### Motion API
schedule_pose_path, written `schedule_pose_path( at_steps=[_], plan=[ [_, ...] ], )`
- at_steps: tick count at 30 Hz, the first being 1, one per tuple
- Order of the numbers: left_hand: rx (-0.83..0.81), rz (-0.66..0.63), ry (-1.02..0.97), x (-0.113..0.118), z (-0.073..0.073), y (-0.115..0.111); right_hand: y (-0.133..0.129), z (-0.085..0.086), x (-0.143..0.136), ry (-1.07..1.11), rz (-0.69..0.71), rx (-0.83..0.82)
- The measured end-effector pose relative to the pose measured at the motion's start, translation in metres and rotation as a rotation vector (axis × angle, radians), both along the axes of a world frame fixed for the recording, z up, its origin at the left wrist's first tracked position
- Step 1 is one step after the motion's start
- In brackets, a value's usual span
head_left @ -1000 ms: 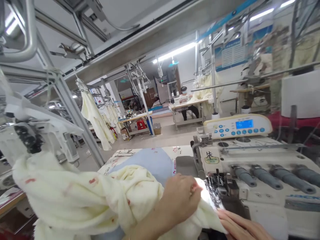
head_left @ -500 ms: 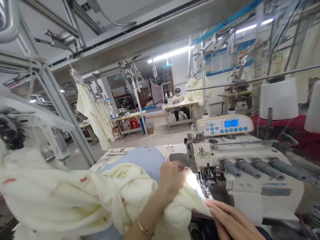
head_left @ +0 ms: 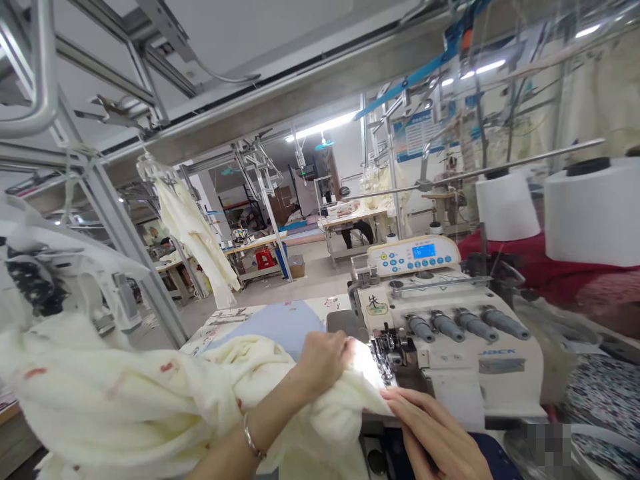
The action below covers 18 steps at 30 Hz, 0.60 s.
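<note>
My view is bright and evenly lit by ceiling tube lights [head_left: 320, 125] far down the hall and at upper right. A small lamp on the sewing machine [head_left: 450, 333] throws hard glare on the cream fabric [head_left: 367, 363] by the needle, washing that patch to pure white between my left hand [head_left: 325, 357] and right hand [head_left: 433, 437]. Shadows are soft and faint. The wide lens bends the steel frame [head_left: 100, 193] at left and stretches the thread cones [head_left: 593, 210] at right. The near-left fabric and the right edge are smeared with blur; the far workstations look soft and hazy. A pixelated patch sits at lower right
</note>
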<state>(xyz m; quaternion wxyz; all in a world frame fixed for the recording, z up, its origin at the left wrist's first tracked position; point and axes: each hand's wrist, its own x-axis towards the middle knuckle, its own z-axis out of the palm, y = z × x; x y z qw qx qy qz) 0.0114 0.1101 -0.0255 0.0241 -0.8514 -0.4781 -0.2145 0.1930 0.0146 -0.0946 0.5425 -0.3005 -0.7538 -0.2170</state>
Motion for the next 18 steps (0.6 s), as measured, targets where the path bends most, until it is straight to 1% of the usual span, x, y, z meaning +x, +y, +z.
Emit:
schedule_pose_path(
  at_steps=[2, 4, 6, 8, 10, 11, 12, 13, 14, 16, 18],
  plan=[
    [-0.075, 0.009, -0.022, 0.0, 0.006, 0.014, 0.0, -0.001, -0.001, 0.002, -0.003, -0.004],
    [-0.178, -0.028, -0.026, -0.001, 0.016, 0.022, -0.001, -0.002, -0.002, 0.006, -0.011, -0.013],
    [-0.261, -0.105, -0.011, -0.006, 0.031, 0.018, -0.002, -0.004, -0.003, 0.013, -0.012, -0.033],
    [-0.295, -0.21, 0.028, -0.013, 0.048, 0.0, -0.003, -0.005, -0.003, 0.026, 0.002, -0.045],
    [-0.295, -0.302, 0.095, -0.017, 0.063, -0.029, -0.003, -0.004, -0.003, 0.043, 0.014, -0.056],
    [-0.275, -0.331, 0.139, -0.016, 0.067, -0.044, -0.003, -0.003, -0.003, 0.052, 0.014, -0.062],
    [-0.242, -0.348, 0.184, -0.014, 0.067, -0.058, -0.003, -0.002, -0.002, 0.059, 0.01, -0.073],
    [-0.184, -0.376, 0.222, -0.011, 0.064, -0.069, -0.004, -0.002, 0.0, 0.061, 0.003, -0.078],
    [-0.112, -0.426, 0.259, -0.006, 0.057, -0.078, -0.005, -0.001, 0.003, 0.054, -0.005, -0.081],
    [0.056, -0.565, 0.275, 0.003, 0.035, -0.085, -0.008, -0.002, 0.008, 0.006, -0.002, -0.061],
    [0.192, -0.669, 0.188, 0.01, 0.009, -0.082, -0.013, -0.005, 0.013, -0.05, 0.022, -0.03]
  ],
)
